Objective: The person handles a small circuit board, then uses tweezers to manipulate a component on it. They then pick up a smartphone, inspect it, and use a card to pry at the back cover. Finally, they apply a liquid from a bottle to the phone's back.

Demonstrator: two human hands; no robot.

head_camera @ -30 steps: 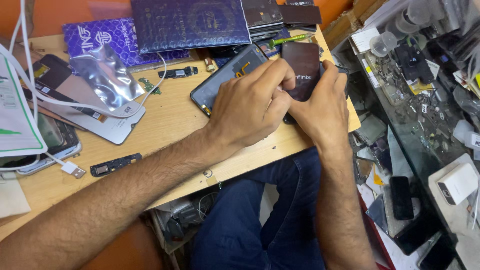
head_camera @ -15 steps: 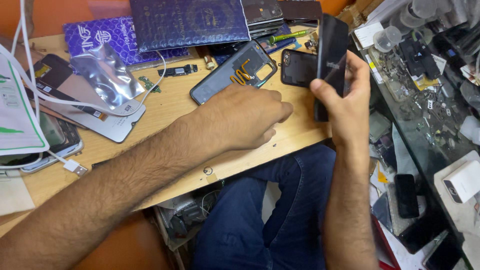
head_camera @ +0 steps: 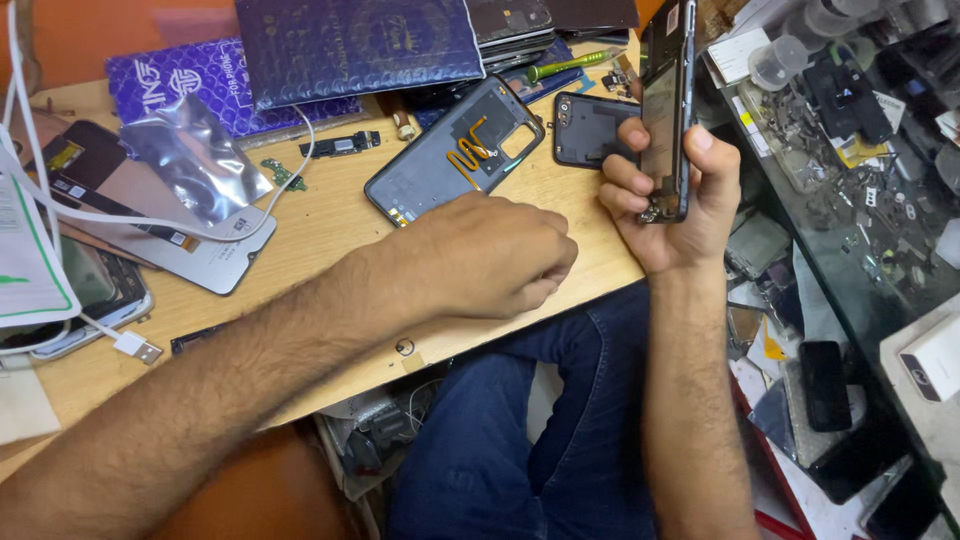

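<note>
The right hand (head_camera: 672,205) held a dark phone body (head_camera: 668,100) upright on its edge, just past the tabletop's (head_camera: 330,235) right end, fingers (head_camera: 625,190) wrapped around its lower part and thumb on the far side. The left hand (head_camera: 490,260) rested on the wood as a loose fist, fingers curled in, and whether it gripped anything could not be told. Just beyond it lay a grey back cover (head_camera: 455,150) with an orange flex strip, inner side up, and beside that a small black cover (head_camera: 590,130). A silver pouch (head_camera: 195,160) sat well to the left.
</note>
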